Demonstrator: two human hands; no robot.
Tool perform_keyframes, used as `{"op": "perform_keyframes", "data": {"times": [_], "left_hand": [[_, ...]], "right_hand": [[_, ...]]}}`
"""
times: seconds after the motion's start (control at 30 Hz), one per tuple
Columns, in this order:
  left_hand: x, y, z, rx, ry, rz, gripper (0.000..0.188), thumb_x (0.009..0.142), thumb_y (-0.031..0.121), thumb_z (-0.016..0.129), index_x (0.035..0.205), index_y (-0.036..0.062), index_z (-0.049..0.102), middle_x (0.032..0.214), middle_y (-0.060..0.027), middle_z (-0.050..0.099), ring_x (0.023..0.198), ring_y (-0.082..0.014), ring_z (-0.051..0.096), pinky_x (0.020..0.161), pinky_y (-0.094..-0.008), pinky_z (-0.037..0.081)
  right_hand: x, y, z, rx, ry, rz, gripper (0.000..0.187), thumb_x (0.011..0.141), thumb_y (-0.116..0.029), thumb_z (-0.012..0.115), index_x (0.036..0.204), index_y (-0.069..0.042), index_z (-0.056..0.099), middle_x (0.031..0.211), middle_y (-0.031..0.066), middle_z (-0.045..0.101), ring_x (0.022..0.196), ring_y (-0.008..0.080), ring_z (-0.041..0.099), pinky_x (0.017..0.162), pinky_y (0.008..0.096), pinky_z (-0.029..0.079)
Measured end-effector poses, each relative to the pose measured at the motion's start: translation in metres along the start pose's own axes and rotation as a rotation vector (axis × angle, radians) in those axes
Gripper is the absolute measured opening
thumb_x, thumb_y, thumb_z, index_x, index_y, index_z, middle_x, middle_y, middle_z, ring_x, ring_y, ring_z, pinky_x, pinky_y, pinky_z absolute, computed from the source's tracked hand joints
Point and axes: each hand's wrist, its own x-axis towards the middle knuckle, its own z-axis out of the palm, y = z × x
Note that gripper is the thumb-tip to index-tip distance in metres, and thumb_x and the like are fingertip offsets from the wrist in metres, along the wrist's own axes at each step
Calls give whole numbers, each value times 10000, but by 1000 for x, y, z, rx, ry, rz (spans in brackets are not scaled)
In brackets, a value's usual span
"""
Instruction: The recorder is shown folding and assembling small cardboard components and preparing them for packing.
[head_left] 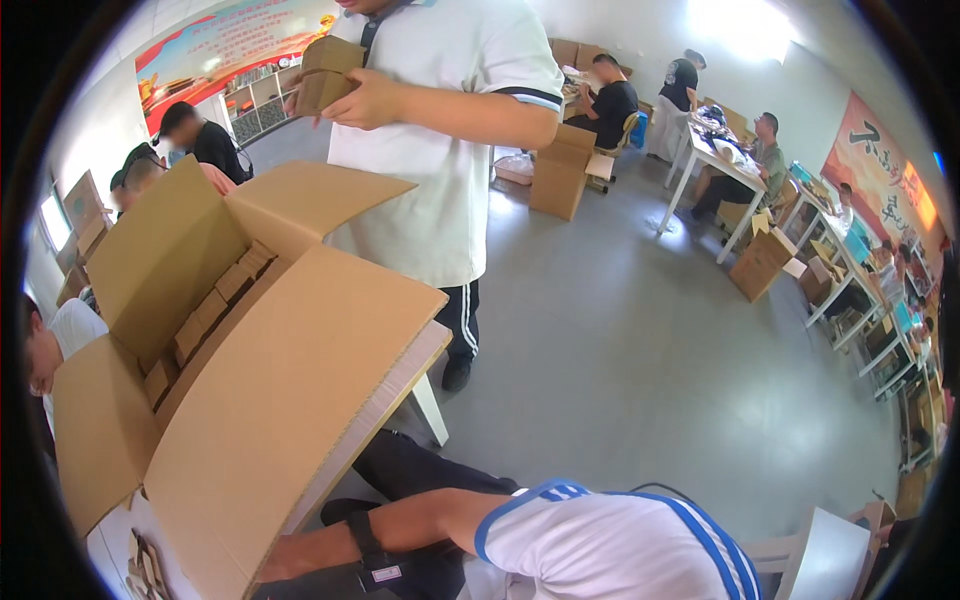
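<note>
One bare forearm (310,552), banded by a black strap (362,535), was seen in the head view, extended from a blue-trimmed white sleeve (520,515) to behind the near flap (300,390) of a large open corrugated carton (245,318). The hand was hidden by that flap; whether it was spread, closed or holding something could not be told. No second hand was shown on that body. The carton was placed at the left, with small brown boxes (212,310) lined up inside. For handling so close to it, the loose flap was judged best held clear of the forearm, and the lined-up boxes best left unpressed.

The carton was supported by a white table (112,548), where folded cardboard pieces (147,570) were also laid. Beyond it, a small cardboard box (328,85) was held by a standing co-worker (420,190). Across the grey floor (600,340), white worktables (735,172) were occupied by seated people, and a red banner (235,50) was hung at the far left.
</note>
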Motion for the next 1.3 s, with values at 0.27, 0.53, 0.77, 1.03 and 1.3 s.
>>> {"op": "perform_keyframes", "data": {"times": [0.27, 0.53, 0.77, 1.03, 1.3], "left_hand": [[-3, -1, -5, -2, 7, -23, 273, 920, 187, 681, 1092, 2, 578, 1130, -159, 562, 901, -240, 535, 799, -376, 459], [0, -6, -8, -8, 33, 22, 251, 908, 152, 692, 1067, -9, 583, 1120, -151, 566, 869, -226, 522, 754, -356, 451], [-4, -3, -9, -20, 35, 23, 244, 903, 134, 695, 1051, -24, 582, 1089, -147, 569, 866, -224, 514, 743, -344, 447], [-1, 4, -14, 14, 36, 11, 248, 904, 146, 697, 1046, -22, 583, 1087, -151, 570, 858, -225, 509, 756, -356, 441], [-11, 5, -10, -14, 35, -7, 258, 903, 155, 700, 1052, -20, 582, 1099, -157, 571, 856, -228, 507, 759, -366, 438]], "right_hand": [[2, 1, 5, 11, -7, 13, 366, 955, -227, 528, 1279, -60, 512, 1315, 121, 530, 1207, 244, 518, 955, 393, 443], [2, -3, 7, 27, -17, 17, 355, 945, -232, 541, 1256, -61, 530, 1291, 127, 547, 1184, 254, 535, 947, 395, 451], [0, -9, 3, 33, -19, 14, 346, 936, -236, 553, 1235, -62, 546, 1270, 132, 562, 1164, 262, 550, 940, 397, 457], [-3, -15, 1, 35, -23, 21, 335, 927, -241, 567, 1211, -64, 564, 1246, 138, 580, 1141, 271, 567, 931, 399, 465], [-6, -17, -3, 41, -23, 32, 325, 917, -245, 580, 1188, -65, 582, 1223, 144, 597, 1118, 280, 584, 923, 400, 473]]}}
